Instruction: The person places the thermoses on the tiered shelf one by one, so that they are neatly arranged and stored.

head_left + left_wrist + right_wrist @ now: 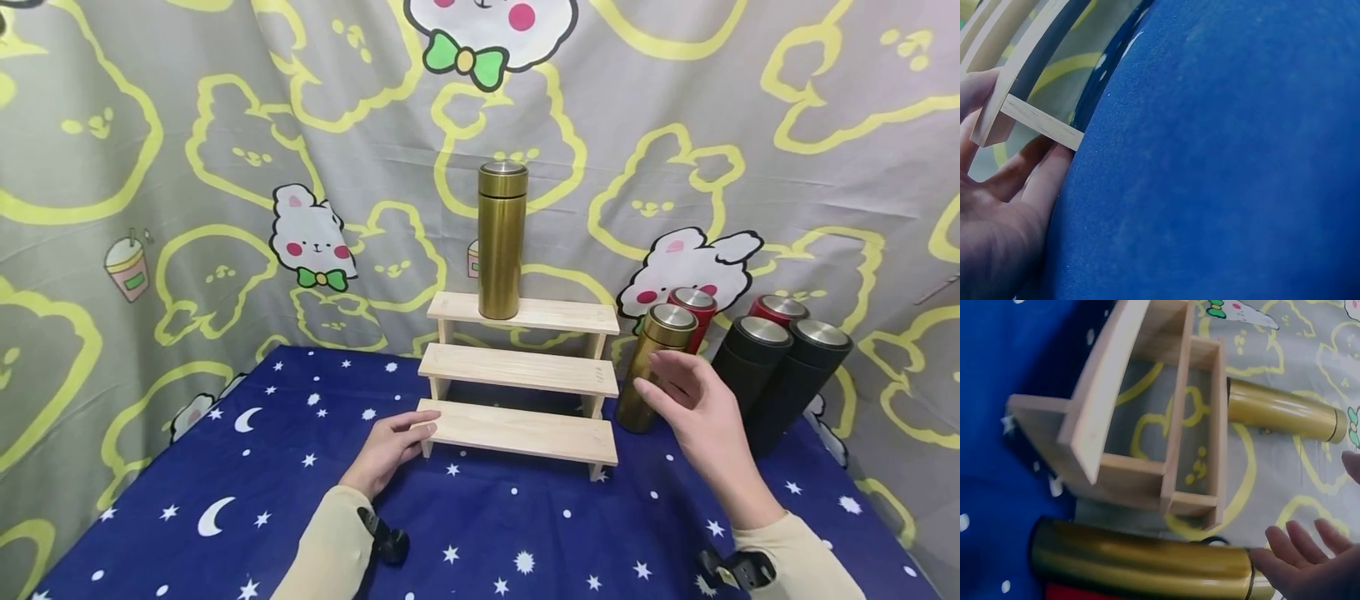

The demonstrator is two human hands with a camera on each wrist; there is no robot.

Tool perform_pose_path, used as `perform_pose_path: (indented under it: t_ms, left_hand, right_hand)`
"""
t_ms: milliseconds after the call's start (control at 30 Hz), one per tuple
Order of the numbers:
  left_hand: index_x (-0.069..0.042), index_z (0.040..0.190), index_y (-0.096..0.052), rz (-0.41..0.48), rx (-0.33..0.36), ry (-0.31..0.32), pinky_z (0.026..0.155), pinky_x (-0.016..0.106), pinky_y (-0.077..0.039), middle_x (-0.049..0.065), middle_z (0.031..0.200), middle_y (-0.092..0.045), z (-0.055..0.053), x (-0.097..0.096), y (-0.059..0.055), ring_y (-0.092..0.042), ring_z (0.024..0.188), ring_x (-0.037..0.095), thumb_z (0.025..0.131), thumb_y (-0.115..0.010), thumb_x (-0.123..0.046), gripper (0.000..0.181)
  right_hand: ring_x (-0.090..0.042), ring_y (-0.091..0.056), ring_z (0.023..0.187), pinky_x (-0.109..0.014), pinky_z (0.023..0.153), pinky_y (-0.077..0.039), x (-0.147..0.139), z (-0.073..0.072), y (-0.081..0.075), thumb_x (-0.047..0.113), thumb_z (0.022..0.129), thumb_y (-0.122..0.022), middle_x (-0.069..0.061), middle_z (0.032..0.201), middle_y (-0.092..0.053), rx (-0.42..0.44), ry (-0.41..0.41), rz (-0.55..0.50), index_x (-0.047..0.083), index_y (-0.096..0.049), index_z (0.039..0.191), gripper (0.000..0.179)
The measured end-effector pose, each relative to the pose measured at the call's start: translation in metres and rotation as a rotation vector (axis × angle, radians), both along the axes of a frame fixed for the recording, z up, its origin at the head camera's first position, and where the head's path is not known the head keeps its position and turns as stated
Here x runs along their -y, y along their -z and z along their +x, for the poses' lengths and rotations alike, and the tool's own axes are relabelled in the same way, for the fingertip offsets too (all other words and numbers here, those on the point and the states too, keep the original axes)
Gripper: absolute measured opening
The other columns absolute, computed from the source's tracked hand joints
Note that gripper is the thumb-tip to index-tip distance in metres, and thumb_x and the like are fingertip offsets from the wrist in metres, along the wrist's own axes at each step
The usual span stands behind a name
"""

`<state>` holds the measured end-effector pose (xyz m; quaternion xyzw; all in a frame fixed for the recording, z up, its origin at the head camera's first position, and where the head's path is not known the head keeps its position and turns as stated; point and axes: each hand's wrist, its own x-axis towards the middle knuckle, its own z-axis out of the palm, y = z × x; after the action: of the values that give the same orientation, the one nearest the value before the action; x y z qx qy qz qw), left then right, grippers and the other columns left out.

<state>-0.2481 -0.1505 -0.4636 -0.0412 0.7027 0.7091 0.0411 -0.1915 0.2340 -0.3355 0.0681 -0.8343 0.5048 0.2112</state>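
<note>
A three-tier wooden shelf rack stands on the blue cloth. My left hand grips the left end of its lowest board; in the left wrist view the thumb lies on the board and fingers reach to the leg below. One gold thermos stands upright on the top tier, left of its middle. A second gold thermos is on the cloth beside the rack's right side. My right hand is at its upper part, thumb and curved fingers spread apart. In the right wrist view, fingertips are close to its lid end; contact is unclear.
Two black thermoses stand right of my right hand, with two red thermoses behind, partly hidden. A grey curtain with yellow bear outlines hangs behind the rack. The blue cloth with stars and moons covers the table.
</note>
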Motion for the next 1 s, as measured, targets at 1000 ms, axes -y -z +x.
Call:
perform_pose_path:
  t_ms: [1000]
  left_hand:
    - [-0.006, 0.118, -0.072, 0.002, 0.027, 0.017, 0.097, 0.044, -0.048, 0.015, 0.139, -0.052, -0.001, 0.002, -0.001, -0.058, 0.115, 0.025, 0.089, -0.074, -0.015, 0.03]
  right_hand:
    - [-0.039, -0.034, 0.136, -0.03, 0.108, -0.034, -0.03, 0.001, 0.049, 0.029, 0.096, -0.066, -0.026, 0.147, -0.034, 0.184, 0.123, -0.088, -0.005, -0.024, 0.148, 0.075]
